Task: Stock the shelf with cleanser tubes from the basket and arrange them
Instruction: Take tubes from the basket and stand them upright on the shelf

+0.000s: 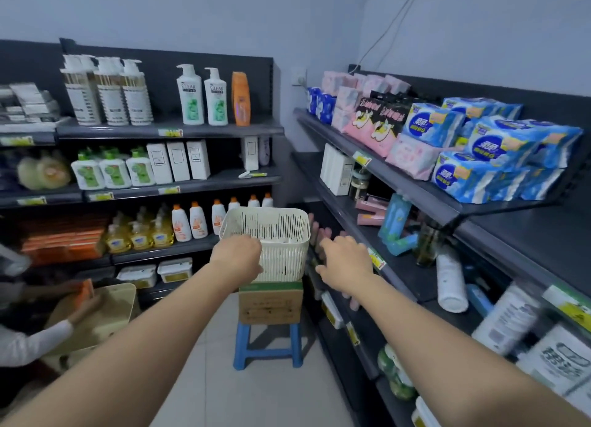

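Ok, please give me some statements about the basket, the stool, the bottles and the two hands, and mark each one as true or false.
1. The basket stands on a cardboard box, and the box stands on a blue stool. True.
2. The right hand is inside the basket. False: it is to the right of the basket, near the dark shelf, with its fingers spread.
3. The left hand is at the basket's near rim. True.
4. The orange bottle lies flat. False: it stands upright.
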`<action>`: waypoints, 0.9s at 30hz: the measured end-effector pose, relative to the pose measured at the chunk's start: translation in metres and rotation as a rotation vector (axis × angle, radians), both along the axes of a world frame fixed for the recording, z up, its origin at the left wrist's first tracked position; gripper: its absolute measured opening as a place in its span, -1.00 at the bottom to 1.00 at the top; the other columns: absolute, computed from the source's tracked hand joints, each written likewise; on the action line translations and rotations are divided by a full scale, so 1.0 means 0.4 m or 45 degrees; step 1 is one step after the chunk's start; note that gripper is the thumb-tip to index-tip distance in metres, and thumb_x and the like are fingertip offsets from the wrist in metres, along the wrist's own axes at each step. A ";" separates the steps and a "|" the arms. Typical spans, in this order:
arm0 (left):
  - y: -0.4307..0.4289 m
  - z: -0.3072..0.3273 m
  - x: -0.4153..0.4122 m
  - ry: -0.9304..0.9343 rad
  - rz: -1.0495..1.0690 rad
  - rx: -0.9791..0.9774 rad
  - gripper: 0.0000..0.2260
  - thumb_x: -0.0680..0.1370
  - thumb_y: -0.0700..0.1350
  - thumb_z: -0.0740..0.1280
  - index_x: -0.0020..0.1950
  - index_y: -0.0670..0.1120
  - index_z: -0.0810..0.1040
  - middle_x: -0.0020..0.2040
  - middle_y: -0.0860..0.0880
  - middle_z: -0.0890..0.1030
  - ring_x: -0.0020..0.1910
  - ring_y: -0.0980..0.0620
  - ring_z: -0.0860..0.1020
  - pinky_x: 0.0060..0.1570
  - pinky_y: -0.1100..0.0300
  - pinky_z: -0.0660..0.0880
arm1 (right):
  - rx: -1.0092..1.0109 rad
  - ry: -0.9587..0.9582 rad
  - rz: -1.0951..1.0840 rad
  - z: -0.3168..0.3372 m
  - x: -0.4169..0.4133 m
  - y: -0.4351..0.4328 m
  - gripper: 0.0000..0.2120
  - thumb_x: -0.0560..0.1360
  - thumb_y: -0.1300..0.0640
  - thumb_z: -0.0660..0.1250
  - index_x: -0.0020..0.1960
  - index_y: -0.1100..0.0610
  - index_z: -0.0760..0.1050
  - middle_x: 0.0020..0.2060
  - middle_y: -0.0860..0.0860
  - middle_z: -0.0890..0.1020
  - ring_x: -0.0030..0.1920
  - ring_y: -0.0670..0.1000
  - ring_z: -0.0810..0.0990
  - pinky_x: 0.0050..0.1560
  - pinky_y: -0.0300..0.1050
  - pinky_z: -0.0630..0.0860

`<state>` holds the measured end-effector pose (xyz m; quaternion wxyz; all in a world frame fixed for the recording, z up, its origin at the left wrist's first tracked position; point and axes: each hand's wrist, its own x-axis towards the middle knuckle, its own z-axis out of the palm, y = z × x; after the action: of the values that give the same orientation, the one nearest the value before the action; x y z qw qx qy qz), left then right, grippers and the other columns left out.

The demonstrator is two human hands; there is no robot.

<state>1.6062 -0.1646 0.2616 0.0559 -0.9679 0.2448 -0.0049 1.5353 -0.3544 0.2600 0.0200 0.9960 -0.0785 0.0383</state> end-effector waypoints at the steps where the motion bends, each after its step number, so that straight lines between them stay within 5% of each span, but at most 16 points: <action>1: -0.004 -0.006 0.026 0.003 0.009 0.001 -0.69 0.55 0.06 0.32 0.17 -0.11 0.50 0.08 -0.07 0.54 0.05 -0.08 0.53 -0.11 0.06 0.50 | 0.010 0.000 0.009 -0.008 0.032 -0.006 -0.64 0.52 -0.02 0.28 0.25 0.08 0.41 0.20 0.09 0.50 0.25 0.15 0.40 0.20 0.06 0.35; 13: -0.094 -0.064 0.364 0.090 0.181 -0.046 -0.80 0.53 0.00 0.31 0.06 -0.10 0.52 0.00 -0.04 0.54 -0.04 -0.06 0.55 -0.12 0.04 0.56 | 0.039 0.062 0.169 -0.075 0.428 -0.106 -0.69 0.49 0.04 0.29 0.21 0.09 0.44 0.17 0.10 0.53 0.20 0.14 0.43 0.19 0.06 0.37; 27: -0.111 -0.177 0.709 0.244 0.298 -0.026 -0.74 0.57 -0.05 0.31 0.24 -0.06 0.49 0.17 -0.10 0.52 0.15 -0.12 0.52 0.03 0.00 0.49 | 0.082 0.237 0.251 -0.189 0.799 -0.128 -0.62 0.49 -0.04 0.31 0.25 0.09 0.43 0.20 0.10 0.52 0.22 0.14 0.44 0.15 0.01 0.39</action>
<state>1.8897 -0.2091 0.1909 0.0228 -0.9864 0.1345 0.0915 1.8547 -0.4056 0.1842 -0.0088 0.9982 0.0207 -0.0548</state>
